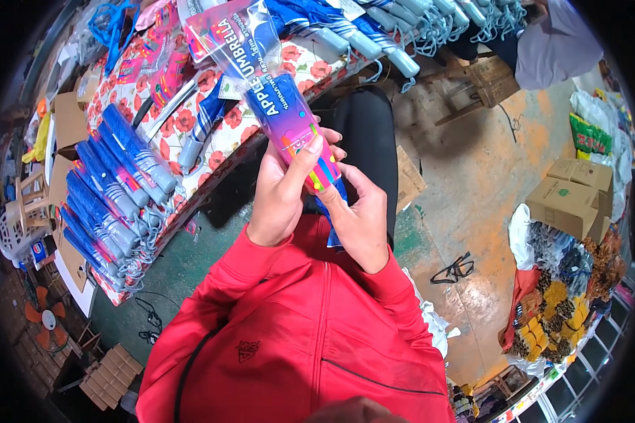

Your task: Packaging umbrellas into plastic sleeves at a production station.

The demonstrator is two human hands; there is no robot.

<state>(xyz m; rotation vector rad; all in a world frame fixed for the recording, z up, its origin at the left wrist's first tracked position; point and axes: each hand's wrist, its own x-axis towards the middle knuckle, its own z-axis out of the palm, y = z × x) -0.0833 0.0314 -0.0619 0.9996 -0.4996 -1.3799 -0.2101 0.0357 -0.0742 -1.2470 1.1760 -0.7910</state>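
Between my two hands, above my lap, is a clear plastic sleeve [279, 106] printed in pink, blue and several bright colours. Blue folded umbrella fabric [334, 236] shows below its lower end, partly behind my fingers. My left hand [282, 187] is closed round the sleeve, with the thumb lying across its printed front. My right hand [361, 218] pinches the lower end, where sleeve and blue fabric meet. The sleeve's wide top reaches over the table edge. Near it on the table lies a single blue folded umbrella [197, 134] with a grey handle.
Rows of blue folded umbrellas [109, 187] with grey handles and cords lie on the flowered tablecloth [243, 127] at left. Others hang over the far edge. A wooden stool [483, 84] stands far right, with cardboard boxes [568, 197] farther right. An orange fan [47, 319] is at lower left.
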